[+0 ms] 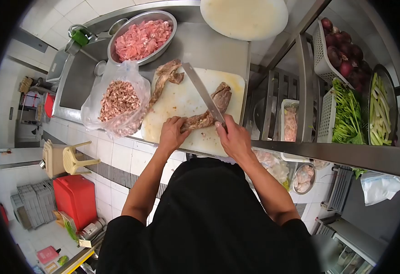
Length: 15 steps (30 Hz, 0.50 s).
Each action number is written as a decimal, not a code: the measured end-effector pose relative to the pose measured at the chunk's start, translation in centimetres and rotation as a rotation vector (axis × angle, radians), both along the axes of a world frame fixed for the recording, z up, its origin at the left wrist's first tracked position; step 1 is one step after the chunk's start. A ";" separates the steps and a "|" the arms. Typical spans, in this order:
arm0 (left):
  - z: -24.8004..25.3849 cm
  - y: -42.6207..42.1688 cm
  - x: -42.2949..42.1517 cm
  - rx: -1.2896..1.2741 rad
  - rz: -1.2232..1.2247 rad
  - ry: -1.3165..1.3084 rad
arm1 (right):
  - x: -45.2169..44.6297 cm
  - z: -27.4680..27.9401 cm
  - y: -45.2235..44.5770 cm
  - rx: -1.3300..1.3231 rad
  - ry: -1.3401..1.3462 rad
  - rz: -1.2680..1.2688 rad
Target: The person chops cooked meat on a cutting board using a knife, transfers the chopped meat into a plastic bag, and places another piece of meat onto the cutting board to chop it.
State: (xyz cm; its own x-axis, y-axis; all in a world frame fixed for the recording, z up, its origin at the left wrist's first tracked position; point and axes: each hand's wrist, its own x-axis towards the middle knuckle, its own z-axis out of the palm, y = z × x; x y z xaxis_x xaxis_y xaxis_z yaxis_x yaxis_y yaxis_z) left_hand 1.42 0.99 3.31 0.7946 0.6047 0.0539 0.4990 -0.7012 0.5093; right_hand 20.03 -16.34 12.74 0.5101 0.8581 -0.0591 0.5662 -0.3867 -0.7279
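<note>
My right hand (233, 137) is closed round the handle of a large knife (202, 90), whose blade lies over a long piece of brown meat (221, 97) on the white cutting board (193, 141). At the near end of that meat, my left hand (171, 133) has its fingers bent and pressed on it. Another brown piece (164, 80) rests on the board's upper left. Beside the board is a clear plastic bag (138, 89) of chopped meat (119, 101). A metal bowl (174, 31) of pink sliced meat stands farther back.
A round board (244, 18) lies at the back edge. On the right, a metal rack (306, 91) holds red onions (344, 52), leafy greens (347, 114) and cut stalks (379, 114). A sink (83, 68) is at the left. Below stand a yellow stool (74, 160) and a red bin (75, 201).
</note>
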 end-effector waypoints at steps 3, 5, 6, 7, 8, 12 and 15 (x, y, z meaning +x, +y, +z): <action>0.0 -0.4 0.0 0.013 -0.012 -0.001 | 0.4 -4.0 0.4 -0.188 -0.091 0.087; 0.0 -0.3 0.2 0.077 0.002 0.006 | 1.0 -4.8 1.4 -0.257 -0.144 0.157; -0.1 -0.5 -0.1 0.072 0.005 0.011 | 0.7 -4.6 1.4 -0.259 -0.143 0.173; -0.1 -0.4 0.0 0.072 0.029 0.017 | 0.5 -4.5 1.3 -0.259 -0.143 0.184; 0.0 -0.2 0.1 0.075 0.050 0.019 | 0.3 -4.5 0.8 -0.258 -0.143 0.180; -0.9 1.7 0.0 0.097 0.056 -0.029 | -0.3 -3.9 -2.7 -0.344 -0.091 0.161; -0.6 5.7 0.6 0.153 0.234 0.027 | -0.4 -3.5 -4.8 -0.400 -0.070 0.135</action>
